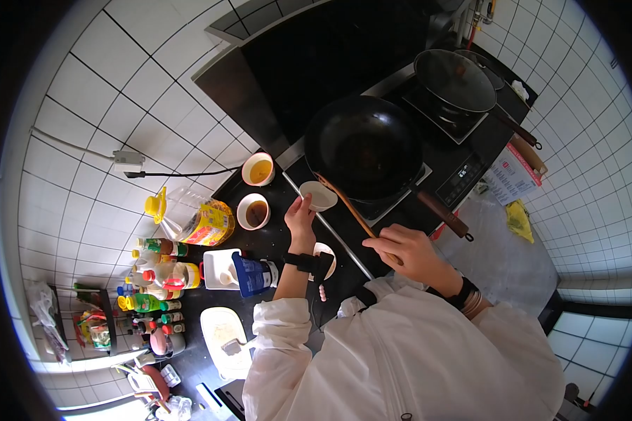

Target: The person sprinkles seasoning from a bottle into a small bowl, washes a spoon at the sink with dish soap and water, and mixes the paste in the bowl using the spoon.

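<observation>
My left hand (pixel 301 223) is closed on the rim of a small white bowl (pixel 321 198), held just left of the wok. In my right hand (pixel 409 254) is a long wooden spatula (pixel 354 210), fingers wrapped round its handle. The spatula's far end reaches over the bowl's upper rim; whether they touch I cannot tell. A black wok (pixel 364 144) with a brown wooden handle sits on the stove beyond both hands, its inside dark and shiny. Left of the bowl stand a bowl of yellow liquid (pixel 261 170) and a bowl of brown sauce (pixel 254 212).
A second pan under a glass lid (pixel 456 81) stands at the back right. On the left counter are a large oil bottle (pixel 207 221), several seasoning bottles (pixel 168 275), a white container (pixel 221 269) and a white tray (pixel 225 340). A cardboard box (pixel 516 172) lies right of the stove.
</observation>
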Available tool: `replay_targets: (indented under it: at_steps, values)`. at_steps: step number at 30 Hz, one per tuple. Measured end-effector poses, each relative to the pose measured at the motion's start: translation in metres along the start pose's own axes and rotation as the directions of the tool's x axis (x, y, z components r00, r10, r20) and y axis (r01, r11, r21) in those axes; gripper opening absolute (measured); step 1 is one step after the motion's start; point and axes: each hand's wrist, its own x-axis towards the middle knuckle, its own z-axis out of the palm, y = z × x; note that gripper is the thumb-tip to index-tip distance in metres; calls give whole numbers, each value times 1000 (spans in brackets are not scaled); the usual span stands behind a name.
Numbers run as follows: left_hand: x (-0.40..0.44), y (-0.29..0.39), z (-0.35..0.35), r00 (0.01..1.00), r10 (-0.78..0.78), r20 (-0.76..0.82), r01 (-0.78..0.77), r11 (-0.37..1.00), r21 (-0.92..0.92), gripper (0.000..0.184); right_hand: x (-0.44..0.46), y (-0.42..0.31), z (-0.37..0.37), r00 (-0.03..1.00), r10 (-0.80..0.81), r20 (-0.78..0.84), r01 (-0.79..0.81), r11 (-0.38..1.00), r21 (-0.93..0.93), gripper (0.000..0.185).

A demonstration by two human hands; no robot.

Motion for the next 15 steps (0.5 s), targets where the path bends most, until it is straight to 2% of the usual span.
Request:
replay_targets:
  at_steps: [5,15]
  values:
    - [-1,1,-1,1000,2,17,-2,1000,-19,39,2,-3,2,1000,-12,21,12,1000,-2,26]
    - [3,0,-6,1000,-27,0,27,999,-21,34,8,-12,17,994,-58,96,69,990,-119,25]
